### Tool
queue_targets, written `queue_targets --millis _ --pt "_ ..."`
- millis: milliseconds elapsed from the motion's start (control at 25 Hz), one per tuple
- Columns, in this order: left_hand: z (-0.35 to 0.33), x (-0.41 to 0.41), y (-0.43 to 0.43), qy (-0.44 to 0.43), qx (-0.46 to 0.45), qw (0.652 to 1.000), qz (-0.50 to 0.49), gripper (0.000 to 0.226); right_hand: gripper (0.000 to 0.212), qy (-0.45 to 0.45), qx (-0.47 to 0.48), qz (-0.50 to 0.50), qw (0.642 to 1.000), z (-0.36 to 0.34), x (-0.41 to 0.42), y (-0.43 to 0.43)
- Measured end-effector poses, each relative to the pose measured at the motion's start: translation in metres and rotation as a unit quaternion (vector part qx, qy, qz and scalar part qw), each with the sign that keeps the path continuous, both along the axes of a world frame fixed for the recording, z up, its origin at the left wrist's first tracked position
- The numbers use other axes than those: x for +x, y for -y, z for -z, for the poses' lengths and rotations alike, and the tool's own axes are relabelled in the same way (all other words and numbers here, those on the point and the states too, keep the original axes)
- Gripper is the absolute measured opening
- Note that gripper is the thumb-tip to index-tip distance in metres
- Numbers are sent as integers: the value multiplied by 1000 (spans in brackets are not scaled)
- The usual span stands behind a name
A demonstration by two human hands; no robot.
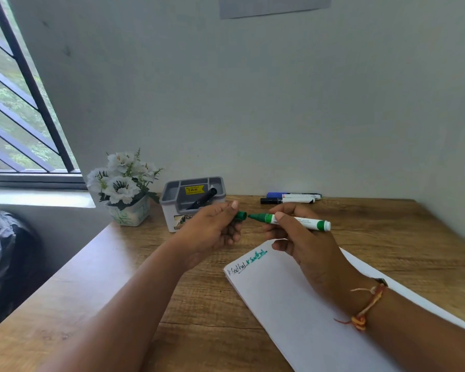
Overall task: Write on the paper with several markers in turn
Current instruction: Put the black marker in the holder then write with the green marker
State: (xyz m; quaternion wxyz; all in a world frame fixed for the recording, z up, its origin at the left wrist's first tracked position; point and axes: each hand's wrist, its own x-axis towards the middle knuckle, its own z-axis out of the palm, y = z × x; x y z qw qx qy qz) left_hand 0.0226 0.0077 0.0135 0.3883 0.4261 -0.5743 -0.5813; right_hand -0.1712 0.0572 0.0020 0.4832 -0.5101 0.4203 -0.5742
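My right hand (pixel 301 237) holds a green marker (pixel 304 222) level above the desk, its bare tip pointing left. My left hand (pixel 215 228) grips the green cap (pixel 241 215), whose open end faces the tip across a small gap. Below the hands lies a white sheet of paper (pixel 306 312), angled across the desk. Near its top left corner stands a word in black ink and the same word in green beside it. A blue marker (pixel 293 195) and a black marker (pixel 287 200) lie capped by the wall.
A grey pen holder (pixel 169 202) with a black marker (pixel 203 198) in it stands behind my left hand. A pot of white flowers (pixel 124 183) sits to its left near the window. The wooden desk (pixel 118 277) ends at the wall behind and on the right.
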Motion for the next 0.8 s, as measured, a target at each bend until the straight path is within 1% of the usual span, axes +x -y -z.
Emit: queue_targets --millis 240,360,520,640,720,800 --pt "0 -6 -4 -16 4 1000 23 32 14 -23 -8 -8 1000 3 1 1" --pt "-1 -9 -6 -47 6 998 37 32 14 -7 -12 -6 1000 3 2 0" --pt "-1 -17 -8 -96 9 995 30 22 19 41 6 0 999 4 2 1" --pt "-6 -22 -10 -129 1 991 23 20 24 106 25 -9 994 3 2 3" --pt "-9 -23 -13 -132 -14 991 22 22 26 137 27 -24 990 2 1 5" --pt "-12 -25 -16 -119 -49 992 11 26 29 162 26 -49 985 -2 0 6"
